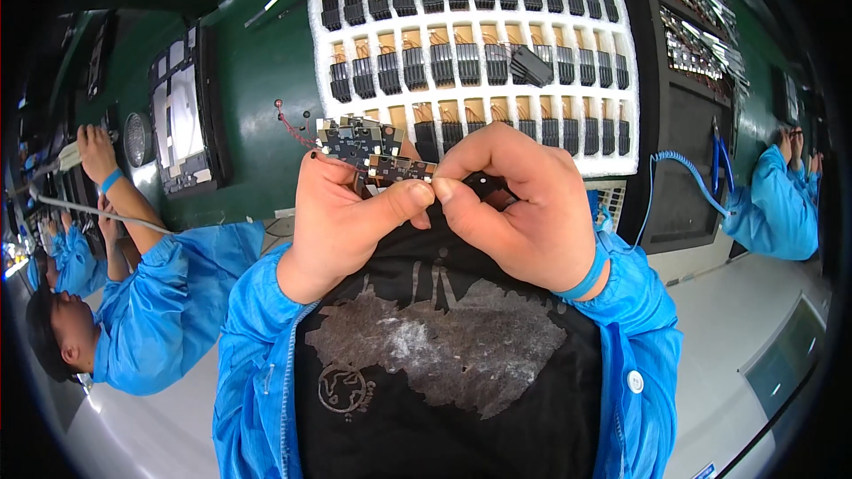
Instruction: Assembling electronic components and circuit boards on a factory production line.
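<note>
My left hand [330, 223] is closed around a dark circuit board [355, 142] with small pale components, held in front of my chest. A narrower board strip [399, 168] lies along the thumb and reaches toward the other hand. Thin red wires [295, 127] stick out from the board's upper left. My right hand [528, 204] pinches the right end of that strip between thumb and forefinger. A black part [488, 184] shows behind the right fingers; whether they hold it, I cannot tell.
A white foam tray [628, 106] with rows of black blocks and wires stands ahead on the green bench [253, 124]. Loose black blocks [530, 66] lie on it. A coiled blue cord [674, 158] and blue-handled pliers [721, 160] are at right. A co-worker's hand [96, 149] is at left.
</note>
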{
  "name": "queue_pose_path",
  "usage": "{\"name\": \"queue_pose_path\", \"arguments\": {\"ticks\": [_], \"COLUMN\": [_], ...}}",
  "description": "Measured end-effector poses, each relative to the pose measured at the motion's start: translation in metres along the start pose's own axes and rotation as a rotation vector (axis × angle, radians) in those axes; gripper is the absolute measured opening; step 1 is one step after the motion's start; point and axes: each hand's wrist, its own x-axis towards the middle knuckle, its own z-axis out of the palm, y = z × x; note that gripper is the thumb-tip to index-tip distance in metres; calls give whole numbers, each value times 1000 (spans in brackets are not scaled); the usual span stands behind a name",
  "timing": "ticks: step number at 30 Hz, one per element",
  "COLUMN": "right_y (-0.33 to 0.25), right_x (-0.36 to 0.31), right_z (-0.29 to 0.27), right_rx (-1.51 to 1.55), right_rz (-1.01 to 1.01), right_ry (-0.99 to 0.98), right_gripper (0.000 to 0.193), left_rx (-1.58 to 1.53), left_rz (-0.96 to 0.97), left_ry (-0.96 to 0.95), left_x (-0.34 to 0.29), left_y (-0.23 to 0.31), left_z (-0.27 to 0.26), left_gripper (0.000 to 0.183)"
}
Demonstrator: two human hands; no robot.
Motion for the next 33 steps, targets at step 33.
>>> {"name": "queue_pose_path", "arguments": {"ticks": [33], "right_y": [-43], "right_x": [43], "right_z": [-24], "right_rx": [-497], "right_rz": [-233], "right_ry": [-378], "right_gripper": [13], "left_rx": [176], "left_rz": [-124], "left_ry": [-59], "left_x": [2], "left_y": [30], "left_z": [-11], "left_gripper": [27]}}
